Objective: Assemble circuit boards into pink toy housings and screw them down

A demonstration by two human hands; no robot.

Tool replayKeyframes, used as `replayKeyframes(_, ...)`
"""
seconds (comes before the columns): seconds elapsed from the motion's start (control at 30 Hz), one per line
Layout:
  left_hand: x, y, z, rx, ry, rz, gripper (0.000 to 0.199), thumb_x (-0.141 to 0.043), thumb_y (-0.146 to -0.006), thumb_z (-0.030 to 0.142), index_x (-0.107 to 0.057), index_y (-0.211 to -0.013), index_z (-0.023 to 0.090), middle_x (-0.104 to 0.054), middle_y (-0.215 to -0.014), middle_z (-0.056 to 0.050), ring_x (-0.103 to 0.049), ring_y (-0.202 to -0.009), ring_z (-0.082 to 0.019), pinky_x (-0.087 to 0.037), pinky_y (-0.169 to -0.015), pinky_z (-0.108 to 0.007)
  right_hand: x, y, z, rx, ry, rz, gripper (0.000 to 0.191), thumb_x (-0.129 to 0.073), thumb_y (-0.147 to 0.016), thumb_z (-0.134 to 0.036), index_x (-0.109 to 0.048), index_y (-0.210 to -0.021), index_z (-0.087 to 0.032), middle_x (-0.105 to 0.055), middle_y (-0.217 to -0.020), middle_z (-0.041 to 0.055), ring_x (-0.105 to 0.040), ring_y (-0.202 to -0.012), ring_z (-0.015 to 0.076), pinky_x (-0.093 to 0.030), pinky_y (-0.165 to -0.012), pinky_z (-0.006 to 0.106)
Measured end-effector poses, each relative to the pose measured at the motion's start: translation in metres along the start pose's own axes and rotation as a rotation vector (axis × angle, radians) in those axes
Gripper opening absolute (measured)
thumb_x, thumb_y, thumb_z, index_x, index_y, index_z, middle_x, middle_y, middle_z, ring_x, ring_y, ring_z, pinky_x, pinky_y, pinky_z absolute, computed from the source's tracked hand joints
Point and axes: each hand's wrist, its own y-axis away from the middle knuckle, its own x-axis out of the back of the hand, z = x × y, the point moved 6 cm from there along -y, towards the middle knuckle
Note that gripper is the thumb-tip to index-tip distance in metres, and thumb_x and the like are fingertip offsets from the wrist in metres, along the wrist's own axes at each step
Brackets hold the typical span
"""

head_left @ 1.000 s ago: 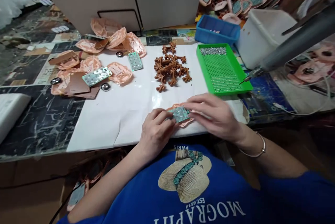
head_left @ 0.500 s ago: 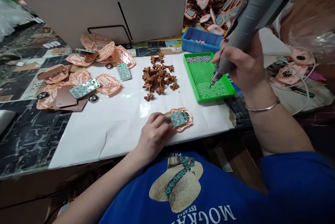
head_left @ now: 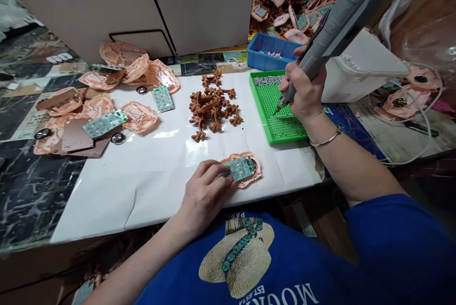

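Observation:
My left hand (head_left: pixel 206 191) is closed on the left end of a pink plastic shell (head_left: pixel 257 177) at the table's front edge. A green circuit board (head_left: pixel 240 168) lies inside that shell, under my fingertips. My right hand (head_left: pixel 304 89) grips a grey electric screwdriver (head_left: pixel 329 29), its tip pointing down over the green perforated tray (head_left: pixel 285 130). Rows of small screws sit in the tray's holes, and a heap of loose screws (head_left: pixel 269 80) fills its far end. Several brown bone-shaped parts (head_left: pixel 212 105) are piled left of the tray.
Pink shells (head_left: pixel 138 117), loose boards (head_left: pixel 105 124) and round speakers (head_left: pixel 117 138) lie at the left. A blue bin (head_left: pixel 269 60) stands behind the tray, a white tub (head_left: pixel 359 67) to its right. A large carton (head_left: pixel 199 15) blocks the back.
My right hand and the screwdriver have moved left and slightly down, with the tip still over the tray. The view has shifted a little. My left hand stays on the shell.

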Motion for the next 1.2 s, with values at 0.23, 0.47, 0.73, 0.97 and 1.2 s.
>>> replayKeyframes(0.23,-0.002,0.002,-0.002,0.001,0.019,-0.008,0.003,-0.069,-0.089,0.016,-0.066,-0.088,0.017,-0.07,-0.098,-0.008,-0.058,-0.097,-0.021,-0.057,-0.078,-0.033,-0.001,-0.002,0.018,0.129,-0.493,0.27,0.038,-0.068,-0.08,-0.066,-0.052,-0.098,-0.037,-0.048,-0.059,-0.0065,-0.043,-0.049,0.0183,-0.047,-0.061,0.043)
replayKeyframes(0.47,-0.002,0.002,0.0,-0.021,0.014,0.003,0.007,-0.07,-0.089,0.016,-0.063,-0.087,0.017,-0.069,-0.098,-0.008,-0.057,-0.096,-0.021,-0.057,-0.078,-0.033,-0.003,-0.005,0.025,0.168,-0.567,0.304,0.041,-0.079,-0.074,-0.057,-0.051,-0.095,-0.034,-0.047,-0.056,-0.0103,-0.042,-0.044,0.0159,-0.045,-0.057,0.037)
replayKeyframes(0.73,-0.002,0.002,0.0,-0.032,-0.018,0.004,0.008,-0.069,-0.09,0.018,-0.062,-0.087,0.016,-0.07,-0.099,-0.008,-0.057,-0.096,-0.021,-0.056,-0.077,-0.033,-0.008,-0.012,0.036,0.269,-0.553,0.332,0.05,-0.077,-0.072,-0.066,-0.049,-0.097,-0.032,-0.043,-0.06,-0.0098,-0.042,-0.04,0.0126,-0.043,-0.049,0.034)
replayKeyframes(0.97,0.0,0.0,0.002,-0.039,-0.035,-0.001,0.007,-0.068,-0.091,0.019,-0.063,-0.085,0.016,-0.071,-0.102,-0.009,-0.059,-0.095,-0.021,-0.057,-0.076,-0.034,-0.007,-0.011,0.033,0.248,-0.577,0.331,0.045,-0.079,-0.074,-0.054,-0.049,-0.097,-0.031,-0.046,-0.058,-0.0124,-0.041,-0.041,0.0106,-0.041,-0.049,0.031)
replayKeyframes(1.2,-0.009,0.004,0.001,-0.088,-0.053,-0.093,0.009,-0.062,-0.092,0.013,-0.061,-0.084,0.016,-0.066,-0.134,-0.007,-0.055,-0.121,-0.028,-0.057,-0.097,-0.044,-0.007,-0.009,0.03,0.175,-0.604,0.315,0.045,-0.081,-0.07,-0.052,-0.048,-0.095,-0.034,-0.047,-0.054,-0.015,-0.039,-0.044,0.0134,-0.039,-0.056,0.033)
